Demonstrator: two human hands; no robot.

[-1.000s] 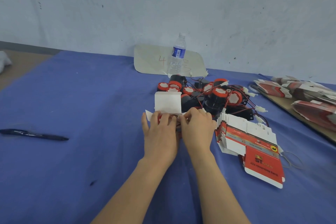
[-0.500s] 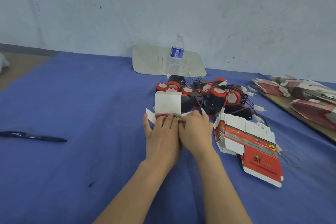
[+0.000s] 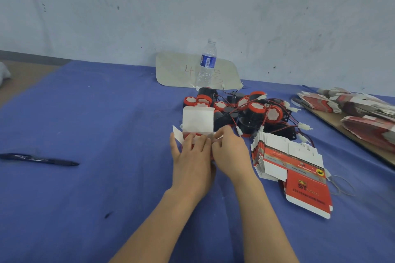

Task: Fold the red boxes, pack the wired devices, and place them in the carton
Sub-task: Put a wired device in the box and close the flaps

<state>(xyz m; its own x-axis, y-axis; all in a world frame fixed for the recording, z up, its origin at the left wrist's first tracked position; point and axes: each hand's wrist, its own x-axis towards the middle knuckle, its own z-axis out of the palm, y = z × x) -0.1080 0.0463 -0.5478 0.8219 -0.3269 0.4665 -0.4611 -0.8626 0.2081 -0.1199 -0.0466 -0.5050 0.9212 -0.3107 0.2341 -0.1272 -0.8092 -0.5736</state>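
**Head view, near to far.** Two bare forearms reach in from the lower edge over the blue-covered bench (image 3: 85,113). The left grip (image 3: 192,156) lies across a part-folded red box (image 3: 197,127). Its fingers are nearly straight and pressing down and its thumb is splayed leftward, so it is released, not clenched. The right grip (image 3: 229,151) touches the left one, and its curled fingers pinch the box's right flap (image 3: 216,136).

The box sits mid-bench under both grips, which hide its long axis. Its white lid (image 3: 198,115) stands upright on the far edge, and the left flap (image 3: 177,135) juts out untucked. Fingers hide whether a device is inside.

Right of the grips lies a fanned stack of flat blanks (image 3: 286,156). A pen (image 3: 40,159) lies well apart to the left.

Just beyond the box, to its right, lie the tangled wired devices (image 3: 252,111) — nearer the right grip, on the lid's hinge side. The next move is probably to tuck both flaps and bring the lid down toward the person.

Farther off, a bottle (image 3: 207,64) stands on a card (image 3: 171,70) at the wall, and more stacks (image 3: 352,104) lie far right. No carton is in view.
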